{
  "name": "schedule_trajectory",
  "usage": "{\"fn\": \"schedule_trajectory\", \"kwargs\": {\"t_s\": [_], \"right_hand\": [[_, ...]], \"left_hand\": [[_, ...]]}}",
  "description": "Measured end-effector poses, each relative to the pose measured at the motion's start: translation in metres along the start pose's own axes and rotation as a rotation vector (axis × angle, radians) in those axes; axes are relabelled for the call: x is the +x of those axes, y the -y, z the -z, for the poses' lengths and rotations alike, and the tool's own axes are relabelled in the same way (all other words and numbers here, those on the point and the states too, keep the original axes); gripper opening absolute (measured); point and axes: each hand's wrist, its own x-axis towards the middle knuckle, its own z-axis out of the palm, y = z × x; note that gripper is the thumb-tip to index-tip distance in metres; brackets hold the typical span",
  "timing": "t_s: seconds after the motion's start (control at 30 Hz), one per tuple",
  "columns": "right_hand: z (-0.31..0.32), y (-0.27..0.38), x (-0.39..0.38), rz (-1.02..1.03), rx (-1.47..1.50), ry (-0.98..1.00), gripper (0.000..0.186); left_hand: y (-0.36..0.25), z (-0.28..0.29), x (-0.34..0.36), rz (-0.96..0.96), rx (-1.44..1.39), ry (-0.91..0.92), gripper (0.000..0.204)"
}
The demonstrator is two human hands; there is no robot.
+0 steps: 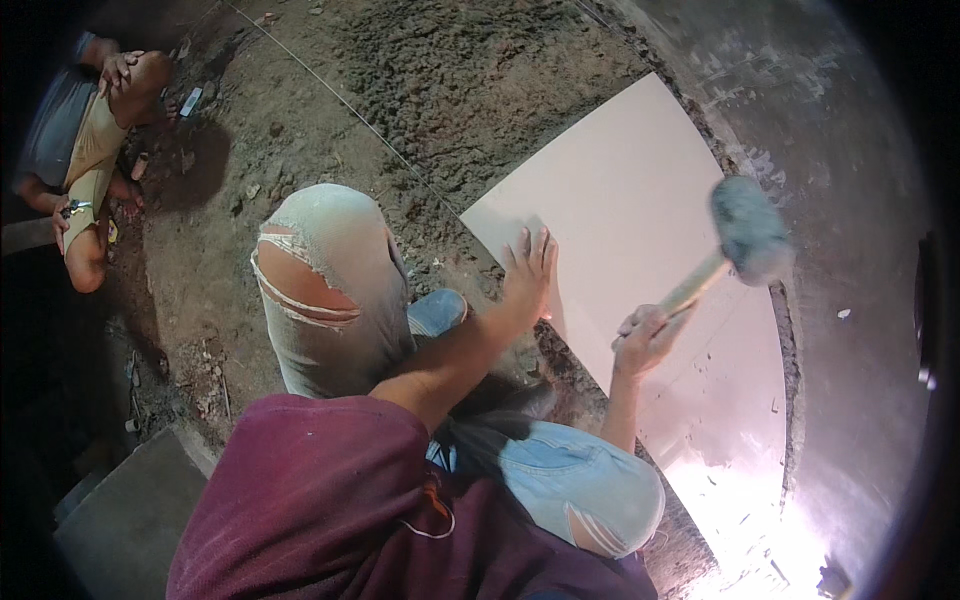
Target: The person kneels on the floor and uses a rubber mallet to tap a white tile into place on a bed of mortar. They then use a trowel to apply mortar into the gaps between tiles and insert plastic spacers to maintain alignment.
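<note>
A rubber mallet (692,284) is gripped by its wooden handle in my right hand (648,340). Its dark grey head is raised over the right edge of a large pale floor tile (640,190), slightly blurred by motion. My left hand (528,268) lies on the tile's near left edge, fingers stretched and spread, holding nothing. The tile rests on rough, dark mortar along the wall. Further down, a second pale surface continues toward a bright glare, where a joint is hard to make out.
A taut string (340,97) runs across the rough mortar bed (450,60) to the tile's corner. The grey wall (850,330) rises at the right. Another person (85,160) sits at the far left, near a small white object (191,102). A grey slab (135,510) lies lower left.
</note>
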Motion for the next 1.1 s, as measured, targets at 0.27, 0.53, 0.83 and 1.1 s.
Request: {"fn": "schedule_trajectory", "kwargs": {"t_s": [0.27,0.53,0.83,1.1], "right_hand": [[-0.006,-0.012,0.026,-0.176,-0.126,0.248,0.06],[-0.027,-0.026,0.018,0.549,-0.685,0.113,0.057],[-0.018,-0.018,0.013,-0.06,-0.162,0.127,0.057],[-0.012,-0.022,0.017,-0.164,-0.028,0.158,0.058]], "left_hand": [[-0.007,-0.009,0.008,0.051,-0.05,-0.083,0.112],[-0.025,-0.021,0.02,0.149,0.1,-0.133,0.105],[-0.023,-0.03,0.022,0.104,0.019,-0.181,0.104],[-0.022,-0.014,0.014,0.074,-0.021,-0.102,0.099]]}}
